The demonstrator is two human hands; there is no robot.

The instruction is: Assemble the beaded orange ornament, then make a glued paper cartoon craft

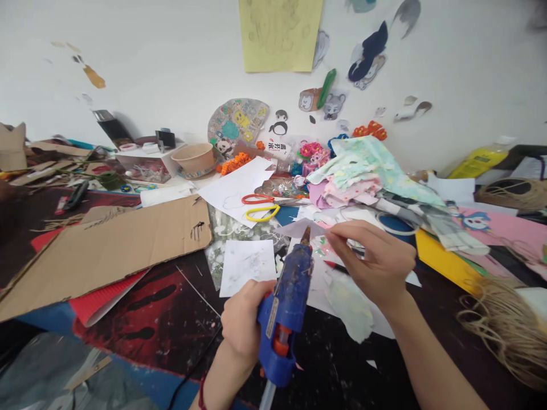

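My left hand (243,316) is wrapped round a blue hot glue gun (293,285), its nozzle pointing away from me. A clear glue stick (268,396) sticks out of the gun's back end. Between thumb and finger, my right hand (371,262) pinches the edge of a small white paper piece (301,228). The nozzle tip is at that paper; whether they touch I cannot tell. Under my hands lie white paper sheets (248,265) and a pale green-and-yellow scrap (350,304). Scissors (261,208) with red and yellow handles rest just beyond.
Corrugated cardboard (115,250) covers the left of the table. Patterned fabric (367,171), a paper bowl (194,159) and orange pipe-cleaner shapes (235,164) stand along the wall. Twine (504,330) lies at right, with a yellow bottle (481,159) behind. A cord (192,370) trails near my left wrist.
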